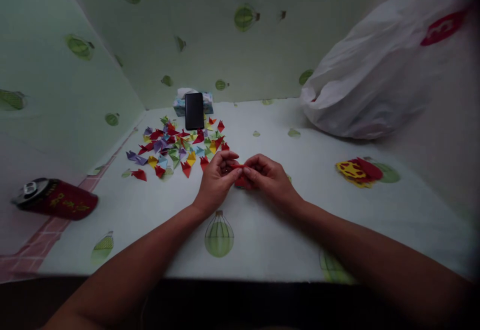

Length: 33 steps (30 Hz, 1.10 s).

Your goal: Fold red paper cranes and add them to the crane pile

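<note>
My left hand (218, 177) and my right hand (267, 176) meet at the middle of the table, both pinching a small piece of red paper (241, 181). The fingers of both hands are curled around it, and most of the paper is hidden between them. Just behind my left hand lies a scattered heap of several small folded paper triangles (176, 145) in red, yellow, green, purple and blue.
A black phone (194, 110) leans on a tissue pack (180, 102) at the back. A red can (56, 199) lies at the left. A white plastic bag (378, 70) fills the right rear. Red and yellow paper sheets (359, 171) lie at the right.
</note>
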### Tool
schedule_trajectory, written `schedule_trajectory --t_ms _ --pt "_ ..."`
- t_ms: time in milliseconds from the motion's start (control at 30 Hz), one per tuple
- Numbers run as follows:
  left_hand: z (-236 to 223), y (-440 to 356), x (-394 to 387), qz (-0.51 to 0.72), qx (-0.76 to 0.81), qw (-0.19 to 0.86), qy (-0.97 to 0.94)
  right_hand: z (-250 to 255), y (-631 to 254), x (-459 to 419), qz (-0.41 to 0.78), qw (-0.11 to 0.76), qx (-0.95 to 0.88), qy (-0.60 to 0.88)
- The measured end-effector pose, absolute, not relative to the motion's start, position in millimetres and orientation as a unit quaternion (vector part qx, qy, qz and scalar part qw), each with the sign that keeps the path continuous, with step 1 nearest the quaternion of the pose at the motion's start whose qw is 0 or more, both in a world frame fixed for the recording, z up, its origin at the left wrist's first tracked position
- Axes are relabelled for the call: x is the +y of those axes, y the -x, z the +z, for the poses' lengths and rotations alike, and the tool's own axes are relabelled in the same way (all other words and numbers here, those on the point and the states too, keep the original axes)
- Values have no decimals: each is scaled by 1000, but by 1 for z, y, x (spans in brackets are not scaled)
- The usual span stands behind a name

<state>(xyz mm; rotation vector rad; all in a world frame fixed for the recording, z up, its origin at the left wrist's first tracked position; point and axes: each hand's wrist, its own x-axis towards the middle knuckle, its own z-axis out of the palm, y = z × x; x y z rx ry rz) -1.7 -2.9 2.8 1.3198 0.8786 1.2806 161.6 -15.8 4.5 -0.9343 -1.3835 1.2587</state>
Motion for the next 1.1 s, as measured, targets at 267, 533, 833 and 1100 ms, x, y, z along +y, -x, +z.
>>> schedule_trajectory --t_ms 267,533,833,1100 --pt "2 5 -3 521 364 560 -532 7 -161 -18 576 503 -506 398" --pt "10 4 -7 511 378 543 -550 4 -162 -14 589 490 -512 388" --pt "12 6 -8 505 395 538 -547 5 -162 -15 593 487 -504 397" --pt "9 5 -5 506 381 564 -530 3 -164 -14 600 496 -487 397"
